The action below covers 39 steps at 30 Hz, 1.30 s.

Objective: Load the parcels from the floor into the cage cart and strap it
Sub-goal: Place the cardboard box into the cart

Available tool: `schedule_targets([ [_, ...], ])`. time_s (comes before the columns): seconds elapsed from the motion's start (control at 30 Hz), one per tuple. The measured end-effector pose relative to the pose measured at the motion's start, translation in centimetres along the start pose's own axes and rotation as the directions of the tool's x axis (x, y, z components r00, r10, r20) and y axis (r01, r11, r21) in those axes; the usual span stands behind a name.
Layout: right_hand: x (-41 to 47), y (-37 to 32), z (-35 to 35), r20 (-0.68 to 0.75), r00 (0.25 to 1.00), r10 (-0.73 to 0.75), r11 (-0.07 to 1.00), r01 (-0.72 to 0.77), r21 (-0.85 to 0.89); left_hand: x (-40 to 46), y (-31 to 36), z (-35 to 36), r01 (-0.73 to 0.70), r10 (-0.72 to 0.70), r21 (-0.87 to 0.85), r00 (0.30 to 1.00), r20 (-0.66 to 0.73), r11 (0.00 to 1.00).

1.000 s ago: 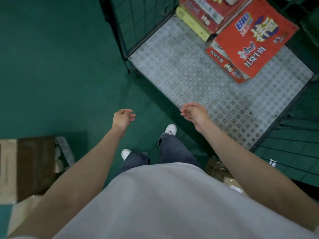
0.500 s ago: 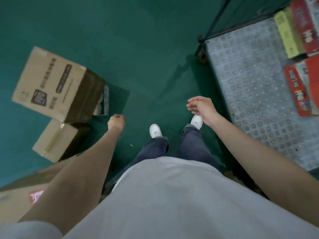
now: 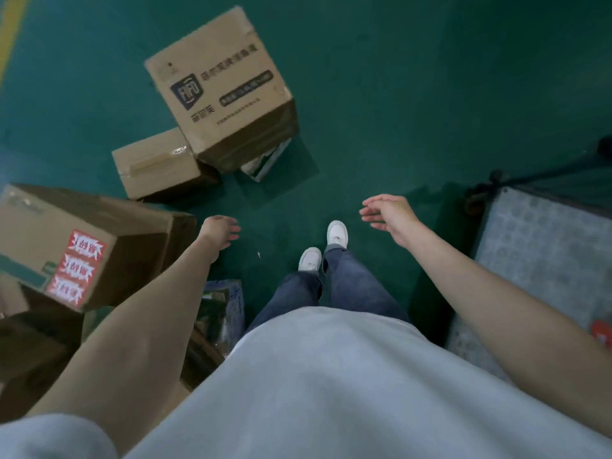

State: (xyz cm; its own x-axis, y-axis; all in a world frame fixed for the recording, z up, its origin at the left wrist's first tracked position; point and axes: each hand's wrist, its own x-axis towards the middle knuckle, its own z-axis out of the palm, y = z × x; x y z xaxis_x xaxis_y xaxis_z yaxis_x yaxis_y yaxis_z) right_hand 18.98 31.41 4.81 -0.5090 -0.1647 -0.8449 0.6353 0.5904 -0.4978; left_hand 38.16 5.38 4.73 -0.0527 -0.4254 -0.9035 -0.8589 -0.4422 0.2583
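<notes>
Warehouse or parcel-sorting floor: green painted floor (image 3: 381,94) with a yellow line (image 3: 10,31) at its edge, printed cardboard cartons (image 3: 222,87) lying loose, and a cage cart's studded metal deck (image 3: 543,260) at right.

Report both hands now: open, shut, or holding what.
Left hand: open, fingers loosely curled, holding nothing, beside the cardboard box with red stickers.
Right hand: open, fingers relaxed, holding nothing, above the green floor.
</notes>
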Motion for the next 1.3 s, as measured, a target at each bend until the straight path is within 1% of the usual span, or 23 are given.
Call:
schedule_targets([
  [0.07, 1.3, -1.7, 0.0, 0.032, 0.999, -0.01, 0.999, 0.011, -0.041, 0.2, -0.2, 0.5, -0.008, 0.001, -0.112, 0.998, -0.067, 0.994],
  [0.17, 3.4, -4.8, 0.2, 0.044, 0.999, -0.026, 0.995, 0.03, -0.093, 0.8, 0.8, 0.9, -0.052, 0.006, -0.256, 0.984, -0.176, 0.965],
  [0.3, 5.3, -8.1, 1.0, 0.051, 0.998, -0.041, 0.986, 0.049, -0.159, 1.1, 2.2, 1.2, -0.058, -0.01, -0.343, 0.981, -0.193, 0.937],
  [0.43, 7.2, -11.2, 2.9, 0.072, 0.996, -0.058, 0.97, 0.073, -0.23, 2.2, 3.6, 0.1, -0.07, -0.012, -0.367, 0.976, -0.216, 0.928],
  [0.6, 9.6, -15.1, 5.9, 0.096, 0.992, -0.077, 0.95, 0.102, -0.294, 4.9, 5.9, -1.8, -0.064, -0.021, -0.332, 0.969, -0.246, 0.941],
  [0.7, 11.5, -17.6, 8.4, 0.091, 0.993, -0.076, 0.944, 0.101, -0.314, 6.6, 8.1, -3.6, -0.049, -0.03, -0.341, 0.975, -0.221, 0.939],
  [0.87, 14.7, -21.3, 13.2, 0.048, 0.997, -0.063, 0.946, 0.075, -0.316, 10.1, 12.1, -7.1, -0.043, 0.003, -0.287, 0.99, -0.141, 0.957],
  [1.03, 18.4, -23.8, 17.8, 0.024, 0.999, -0.045, 0.936, 0.051, -0.348, 14.6, 15.4, -9.7, -0.005, -0.021, -0.298, 0.996, -0.085, 0.954],
  [1.17, 21.9, -24.9, 20.4, 0.037, 0.999, -0.032, 0.925, 0.044, -0.377, 18.9, 17.3, -10.5, 0.039, -0.061, -0.303, 0.996, -0.065, 0.952],
  [1.3, 25.2, -24.5, 21.7, 0.039, 0.999, 0.007, 0.91, 0.01, -0.414, 22.4, 18.6, -10.5, 0.086, -0.107, -0.336, 0.993, -0.044, 0.938],
])
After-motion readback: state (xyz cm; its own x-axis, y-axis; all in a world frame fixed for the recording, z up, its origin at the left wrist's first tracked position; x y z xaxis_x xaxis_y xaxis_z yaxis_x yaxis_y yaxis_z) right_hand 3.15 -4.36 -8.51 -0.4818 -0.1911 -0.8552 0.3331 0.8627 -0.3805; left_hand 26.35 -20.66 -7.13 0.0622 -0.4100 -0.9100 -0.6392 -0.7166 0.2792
